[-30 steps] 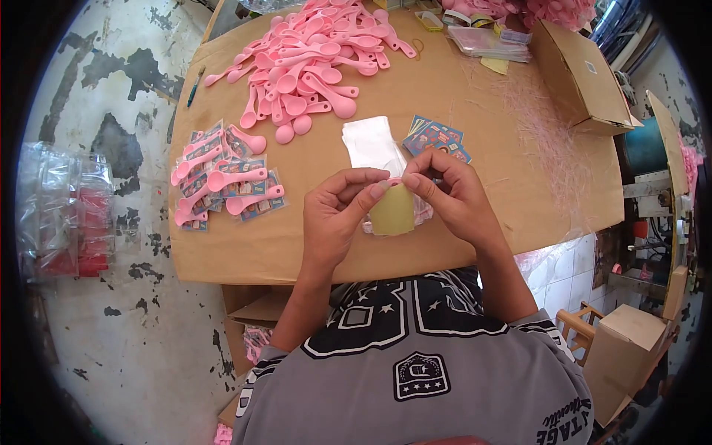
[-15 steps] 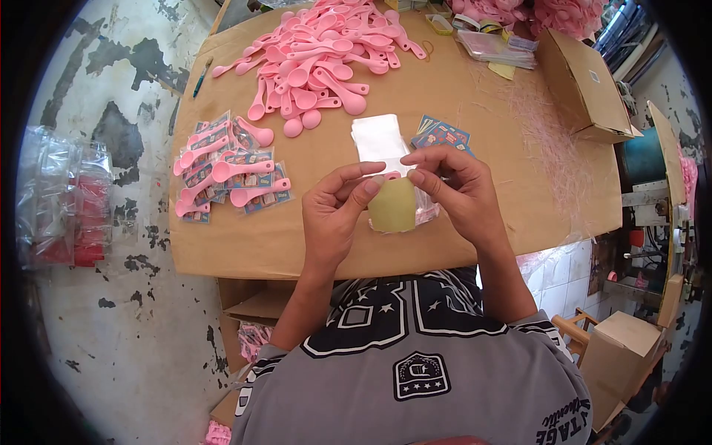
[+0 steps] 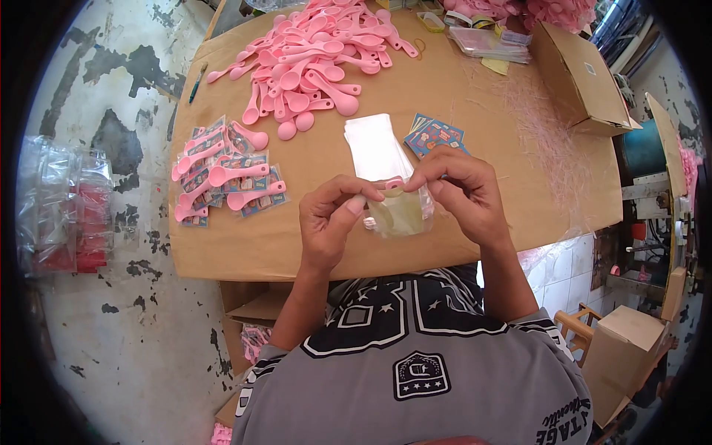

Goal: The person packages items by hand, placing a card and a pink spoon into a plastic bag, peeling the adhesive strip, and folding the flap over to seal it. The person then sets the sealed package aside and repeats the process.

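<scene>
Near the table's front edge, my left hand [image 3: 328,222] pinches the upper left of a small clear plastic bag [image 3: 402,221]. My right hand [image 3: 469,194] pinches its upper right side. An olive-green panel shows through the plastic, and a bit of pink peeks out at the top between my fingertips. Just beyond my hands lies a stack of white bags or sheets [image 3: 371,142]. Blue printed cards [image 3: 434,136] are fanned out behind my right hand. To the left sit several packed pink measuring spoons [image 3: 241,172] with printed cards in clear bags.
A large heap of loose pink spoons [image 3: 311,55] covers the back of the table. A pen [image 3: 198,83] lies at the back left. A cardboard box [image 3: 578,81], plastic packs [image 3: 489,46] and pink strands [image 3: 545,133] occupy the right side.
The olive-green panel looked opaque and bare before; now clear plastic shows over it. My fingers have shifted slightly down along the top edge. The view has moved a little.
</scene>
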Demonstrator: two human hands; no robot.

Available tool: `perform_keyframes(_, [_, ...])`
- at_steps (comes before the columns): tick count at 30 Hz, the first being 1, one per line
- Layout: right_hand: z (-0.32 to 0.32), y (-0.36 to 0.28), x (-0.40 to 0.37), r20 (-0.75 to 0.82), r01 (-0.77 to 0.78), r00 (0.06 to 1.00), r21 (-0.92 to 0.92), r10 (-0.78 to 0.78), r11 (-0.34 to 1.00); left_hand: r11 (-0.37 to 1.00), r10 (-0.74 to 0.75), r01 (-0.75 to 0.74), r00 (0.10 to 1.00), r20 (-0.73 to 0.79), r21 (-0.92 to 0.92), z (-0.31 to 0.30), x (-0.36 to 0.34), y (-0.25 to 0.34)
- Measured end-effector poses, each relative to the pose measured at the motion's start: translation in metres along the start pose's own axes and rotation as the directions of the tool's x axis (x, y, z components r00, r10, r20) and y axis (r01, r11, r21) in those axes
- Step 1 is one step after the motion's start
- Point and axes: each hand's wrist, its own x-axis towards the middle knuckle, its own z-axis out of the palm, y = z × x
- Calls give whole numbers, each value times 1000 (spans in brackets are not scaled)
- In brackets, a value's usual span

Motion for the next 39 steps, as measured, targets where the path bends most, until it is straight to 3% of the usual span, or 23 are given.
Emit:
perform_keyframes(3, [2, -12, -3, -16, -181, 983, -43, 180, 983, 997, -59, 60, 998, -38, 39, 1, 0, 3])
perform_keyframes(5, [6, -6, -1, -42, -178, 983, -32, 177, 983, 987, -117, 129, 986, -120, 92, 13, 2, 10])
perform_keyframes(8, [9, -5, 0, -56, -209, 976, 23, 210, 978, 989, -130, 137, 984, -121, 57, 7, 2, 11])
perform_keyframes(11, [12, -7, 1, -73, -209, 974, 93, 216, 973, 984, -172, 173, 984, -53, 32, 6, -2, 21])
perform_keyframes(14, [14, -8, 2, -86, -172, 980, 109, 182, 979, 964, -223, 223, 975, -21, 146, 2, -6, 20])
perform_keyframes(18, [18, -13, 3, -154, -117, 980, 76, 128, 990, 924, -19, 40, 998, -59, 381, -5, -14, 21])
perform_keyframes(21, [7, -9, 0, -260, -46, 964, 21, 50, 999, 604, 323, -280, 942, 92, 746, -27, -7, 49])
perform_keyframes(23, [-2, -10, -2, -313, -40, 949, -22, 31, 999, 485, 533, -437, 834, 139, 758, -45, 5, 72])
perform_keyframes(25, [-11, -9, -10, -340, -96, 936, 6, 92, 995, 186, 555, -211, 828, 75, 960, -77, -1, 84])
perform_keyframes(28, [-20, -5, -21, -361, -127, 925, 6, 120, 992, -45, 462, -39, 885, 55, 998, -107, -1, 92])
perform_keyframes(31, [-27, 0, -32, -393, -163, 905, 36, 164, 986, 236, 544, -179, 839, 23, 955, -104, -18, 90])
perform_keyframes(33, [-32, 3, -40, -398, -216, 891, 48, 217, 975, 353, 618, -320, 786, 38, 879, -80, -41, 102])
perform_keyframes(34, [-33, 4, -42, -402, -209, 891, 53, 213, 976, 527, 680, -504, 733, 17, 684, -65, -55, 100])
perform_keyframes(35, [-33, 6, -43, -399, -201, 893, 59, 208, 978, 525, 742, -624, 669, 47, 579, -45, -61, 110])
perform_keyframes(38, [-31, 2, -42, -376, -204, 903, 49, 207, 978, 248, 806, -840, 455, 379, 483, 17, -39, 172])
perform_keyframes(39, [-30, 1, -41, -367, -206, 907, 45, 208, 978, 255, 657, -843, 510, 555, 473, 25, -41, 193])
